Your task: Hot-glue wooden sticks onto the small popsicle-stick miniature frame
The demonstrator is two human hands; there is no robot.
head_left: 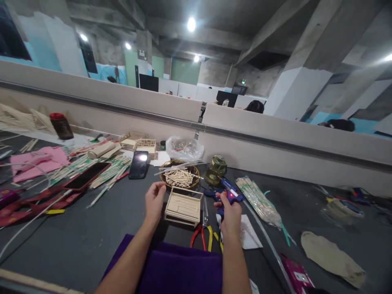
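My right hand [230, 214] is closed around the grip of a blue glue gun [230, 192], whose nozzle points left toward a small wooden stick model [183, 206] shaped like a little bench. My left hand [154, 199] sits just left of the model with its fingers curled and pinched; I cannot make out what they hold. Behind the model a round dish [180, 176] holds a pile of short wooden sticks. Red-and-yellow-handled pliers [202, 234] lie between my hands, close to a white paper sheet [248, 232].
A black phone [139, 164], a clear plastic bag [184, 148], a green jar [216, 169], a bag of skewers [257, 200], other stick models [141, 145], pink cloth [38, 161], a dark bottle [61, 125] and purple cloth [174, 269] crowd the grey table. A low partition wall [275, 143] runs behind.
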